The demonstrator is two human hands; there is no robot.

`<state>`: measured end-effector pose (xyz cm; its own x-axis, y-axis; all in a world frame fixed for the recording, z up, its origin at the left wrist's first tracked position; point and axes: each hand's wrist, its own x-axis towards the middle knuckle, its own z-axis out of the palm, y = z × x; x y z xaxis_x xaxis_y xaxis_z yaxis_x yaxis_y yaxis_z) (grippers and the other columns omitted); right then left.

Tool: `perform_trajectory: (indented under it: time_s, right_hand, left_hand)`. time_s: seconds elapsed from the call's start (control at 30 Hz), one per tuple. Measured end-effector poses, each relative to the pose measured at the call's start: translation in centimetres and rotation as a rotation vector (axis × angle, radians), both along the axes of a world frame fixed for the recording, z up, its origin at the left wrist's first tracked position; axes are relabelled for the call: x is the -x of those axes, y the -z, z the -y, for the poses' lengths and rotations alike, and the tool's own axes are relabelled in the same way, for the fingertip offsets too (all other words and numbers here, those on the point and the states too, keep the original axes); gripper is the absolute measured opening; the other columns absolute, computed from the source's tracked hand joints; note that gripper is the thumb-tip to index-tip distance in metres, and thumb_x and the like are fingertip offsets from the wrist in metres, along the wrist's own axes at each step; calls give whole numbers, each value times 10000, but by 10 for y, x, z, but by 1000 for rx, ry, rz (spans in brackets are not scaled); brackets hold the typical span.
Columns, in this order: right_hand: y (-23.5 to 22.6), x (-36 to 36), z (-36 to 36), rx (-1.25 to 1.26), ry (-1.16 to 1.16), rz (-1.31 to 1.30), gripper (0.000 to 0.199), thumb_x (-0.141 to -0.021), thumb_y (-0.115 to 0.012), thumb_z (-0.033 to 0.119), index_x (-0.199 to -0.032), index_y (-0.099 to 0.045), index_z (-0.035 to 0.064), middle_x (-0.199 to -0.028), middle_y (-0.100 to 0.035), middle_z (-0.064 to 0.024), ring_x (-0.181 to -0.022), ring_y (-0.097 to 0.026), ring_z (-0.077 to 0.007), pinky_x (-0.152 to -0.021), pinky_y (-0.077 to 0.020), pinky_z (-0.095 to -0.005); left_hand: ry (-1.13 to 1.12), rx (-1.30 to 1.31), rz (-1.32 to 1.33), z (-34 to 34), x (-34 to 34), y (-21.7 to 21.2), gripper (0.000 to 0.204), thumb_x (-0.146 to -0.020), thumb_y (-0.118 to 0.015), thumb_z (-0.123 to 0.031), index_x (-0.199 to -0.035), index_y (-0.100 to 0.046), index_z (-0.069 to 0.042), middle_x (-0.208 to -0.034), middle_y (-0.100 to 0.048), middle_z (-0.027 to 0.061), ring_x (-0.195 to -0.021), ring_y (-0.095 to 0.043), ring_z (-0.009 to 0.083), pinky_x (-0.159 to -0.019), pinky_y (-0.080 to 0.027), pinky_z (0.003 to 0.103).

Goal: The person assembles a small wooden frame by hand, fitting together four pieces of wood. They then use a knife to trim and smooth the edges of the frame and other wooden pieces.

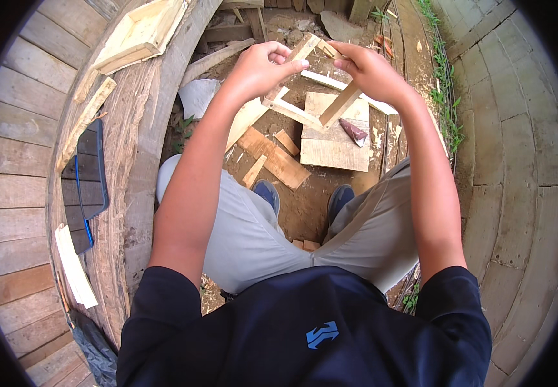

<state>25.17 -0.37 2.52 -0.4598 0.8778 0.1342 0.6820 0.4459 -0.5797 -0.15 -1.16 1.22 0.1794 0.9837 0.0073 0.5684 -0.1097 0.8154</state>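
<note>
Both of my hands hold up a small square frame of pale wooden strips (341,105), tilted above the ground in front of my knees. My left hand (258,69) is closed on its left side, the thumb pressed along the strip. On the right, my right hand (370,72) grips the far right part, with its fingers partly hidden behind the wood. Beneath the frame lies a pale wooden board (334,155) on the ground. A dark maroon, cone-shaped piece (353,132) rests on that board.
Wood offcuts (272,155) lie by my shoes. To the left runs a thick timber bench (140,129) bearing a shallow wooden box (140,39), a dark glossy panel with a blue edge (92,171) and a pale wood strip (76,264). A block wall (505,161) stands right.
</note>
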Motion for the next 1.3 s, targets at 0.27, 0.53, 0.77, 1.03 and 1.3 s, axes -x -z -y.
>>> perform_trajectory:
  time_s: [0.27, 0.53, 0.77, 1.03, 1.3]
  right_hand:
    - [1, -1, -2, -89, -34, -45, 415, -1031, -558, 147, -1438, -543, 69, -1320, -646, -215, -1219, -609, -390, -1013, -492, -442]
    - [2, 1, -3, -90, 13, -6, 444, -1059, -558, 225, -1480, -528, 86, -1074, -718, -222, -893, -660, -283, -867, -499, -423]
    - [1, 1, 0, -142, 58, 85, 439, -1058, -562, 254, -1464, -550, 87, -992, -728, -205, -795, -647, -256, -811, -504, -423]
    - [3, -2, -3, -141, 0, 71, 448, -1041, -590, 263, -1428, -570, 41, -1029, -742, -207, -857, -697, -268, -834, -522, -419]
    - [-2, -3, 2, -91, 2, 88, 452, -1026, -616, 258, -1412, -578, 26, -1132, -729, -220, -993, -708, -295, -883, -523, -416]
  left_hand:
    - [-33, -82, -4, 2, -5, 0, 574, -798, -853, -451, -1136, -724, -6, -1033, -738, 127, -926, -698, 172, -832, -552, 328]
    - [-62, -94, 60, -1, -3, 6, 571, -803, -841, -463, -1137, -744, -10, -996, -767, 139, -854, -731, 195, -787, -575, 339]
    - [-58, -90, 44, 1, -7, 6, 522, -853, -802, -439, -1145, -753, -10, -987, -772, 151, -816, -731, 179, -760, -571, 323]
    - [-56, -51, 16, 1, -7, 7, 478, -886, -773, -418, -1150, -754, -20, -999, -772, 156, -868, -737, 215, -801, -570, 356]
    - [-50, 21, 38, 4, -16, 10, 465, -945, -695, -417, -1172, -725, -12, -1062, -758, 177, -972, -728, 260, -884, -549, 374]
